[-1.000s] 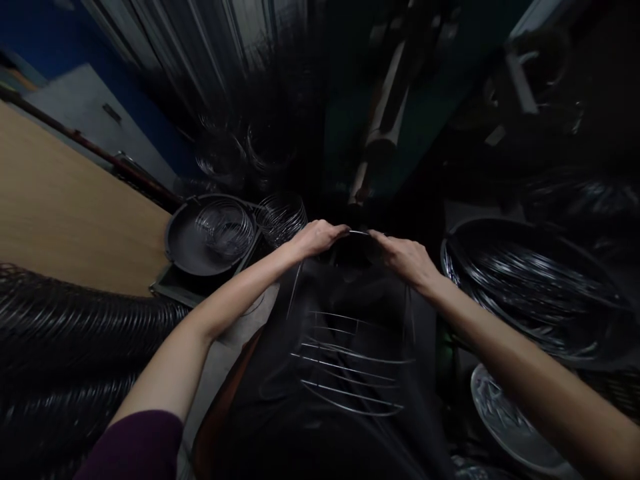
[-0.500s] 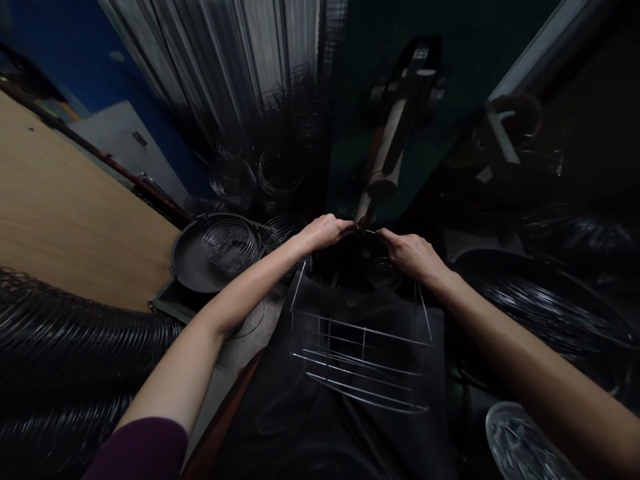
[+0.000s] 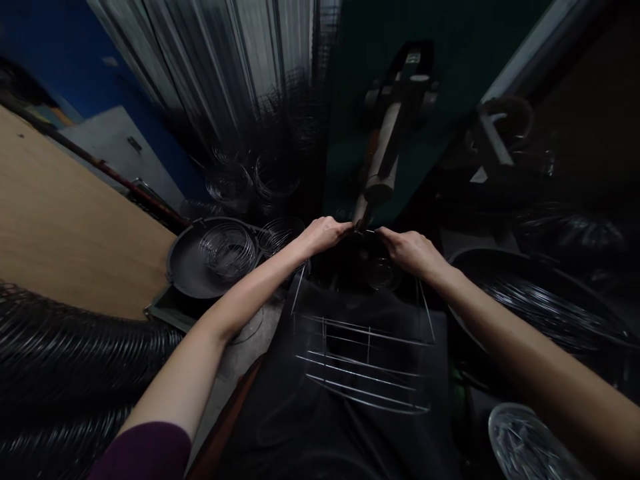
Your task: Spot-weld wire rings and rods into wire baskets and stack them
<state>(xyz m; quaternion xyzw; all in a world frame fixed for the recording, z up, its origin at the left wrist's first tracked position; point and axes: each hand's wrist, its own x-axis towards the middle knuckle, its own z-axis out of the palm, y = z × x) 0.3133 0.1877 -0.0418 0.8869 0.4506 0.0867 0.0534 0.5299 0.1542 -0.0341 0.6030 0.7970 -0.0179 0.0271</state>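
Observation:
Both arms reach forward to the lower tip of a green machine's (image 3: 383,180) metal arm. My left hand (image 3: 325,235) is closed on the left side of a wire rack (image 3: 365,383), its fingertips touching or almost touching the machine's tip. Opposite it, my right hand (image 3: 411,252) pinches the same rack's far wire from the right. A short bright stretch of that wire shows between the hands. The rack's side wires run back toward me, and its several thin crossbars hang over my dark apron (image 3: 280,427). The exact contact at the tip is too dark to make out.
Left of my arm, a round black tub (image 3: 187,260) holds wire rings (image 3: 229,250). A stack of dark wire pieces (image 3: 65,373) lies at lower left beside a wooden board (image 3: 75,220). To the right are a large basin of wires (image 3: 540,307) and a clear-wrapped bowl (image 3: 525,440).
The view has shifted slightly. Both hands keep their grip on the wire rack at the machine's tip, and the rack's near part has tilted a little.

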